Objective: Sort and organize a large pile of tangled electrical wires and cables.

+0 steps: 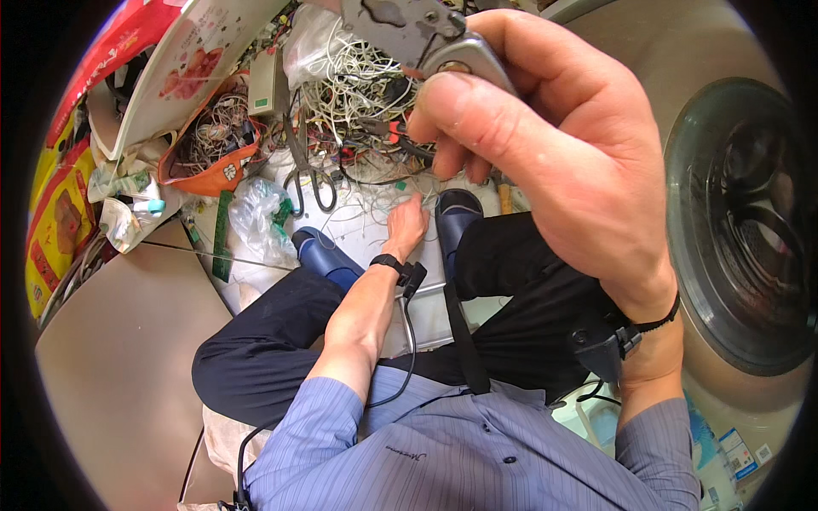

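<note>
My right hand (pixel 543 121) is raised close to the camera, its thumb and fingers gripping a riveted grey metal hand tool (pixel 406 29). The upper end of that tool is cut off by the picture's rim, so its exact kind is unclear. Lower down, between my feet, my left hand (pixel 408 223) rests by the white floor surface (pixel 358 220), near thin loose wires (pixel 377 201). Its fingers are bent and partly hidden, and I cannot make out whether they hold a wire. Black-handled scissors (pixel 308 167) lie left of it. Pliers with red grips (pixel 382 128) lie farther away.
A tangled heap of white cables (pixel 348 83) spreads beyond my feet. An orange bag (pixel 208 182) holds more wires, beside a clear plastic bag (pixel 255 217) and a green strip (pixel 222 236). A front-loading washing machine's round door (pixel 735 223) stands close on the right.
</note>
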Action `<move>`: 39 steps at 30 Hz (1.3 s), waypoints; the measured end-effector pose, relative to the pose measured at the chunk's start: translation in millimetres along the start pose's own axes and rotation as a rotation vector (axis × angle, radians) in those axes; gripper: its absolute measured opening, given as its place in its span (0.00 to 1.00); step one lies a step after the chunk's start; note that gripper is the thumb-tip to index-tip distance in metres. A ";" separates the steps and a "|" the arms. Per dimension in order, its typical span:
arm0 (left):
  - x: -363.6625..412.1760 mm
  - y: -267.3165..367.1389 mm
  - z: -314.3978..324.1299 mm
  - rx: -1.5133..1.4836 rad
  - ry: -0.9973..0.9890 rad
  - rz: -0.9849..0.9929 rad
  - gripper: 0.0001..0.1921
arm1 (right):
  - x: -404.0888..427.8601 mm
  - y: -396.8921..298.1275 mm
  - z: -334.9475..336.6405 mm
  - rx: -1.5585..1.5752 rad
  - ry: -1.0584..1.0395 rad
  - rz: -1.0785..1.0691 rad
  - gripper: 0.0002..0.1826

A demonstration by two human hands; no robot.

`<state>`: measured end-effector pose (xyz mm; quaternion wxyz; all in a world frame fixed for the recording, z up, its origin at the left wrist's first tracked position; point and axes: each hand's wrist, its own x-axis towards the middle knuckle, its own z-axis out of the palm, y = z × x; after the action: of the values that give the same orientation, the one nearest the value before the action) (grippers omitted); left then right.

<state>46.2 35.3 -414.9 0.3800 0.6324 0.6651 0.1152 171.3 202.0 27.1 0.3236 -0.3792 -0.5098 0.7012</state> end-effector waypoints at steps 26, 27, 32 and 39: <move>-24.4 42.1 -222.4 -0.944 -0.464 -0.316 0.07 | 4.1 10.9 11.8 -0.316 0.000 -0.228 0.11; -32.6 55.1 -239.2 -0.903 -0.441 -0.310 0.08 | 3.0 8.9 11.4 -0.312 -0.004 -0.241 0.11; -79.6 110.1 -304.4 -0.829 -0.332 -0.221 0.07 | -3.5 6.7 8.5 -0.517 -0.055 -0.196 0.14; -135.6 165.0 -358.8 -1.099 -0.179 0.024 0.06 | -0.2 37.5 26.7 -0.321 -0.127 -0.099 0.13</move>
<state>-75.2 55.4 -15.9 0.7075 0.3561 0.4651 0.3954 145.9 179.1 -3.8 0.2600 -0.3551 -0.6527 0.6166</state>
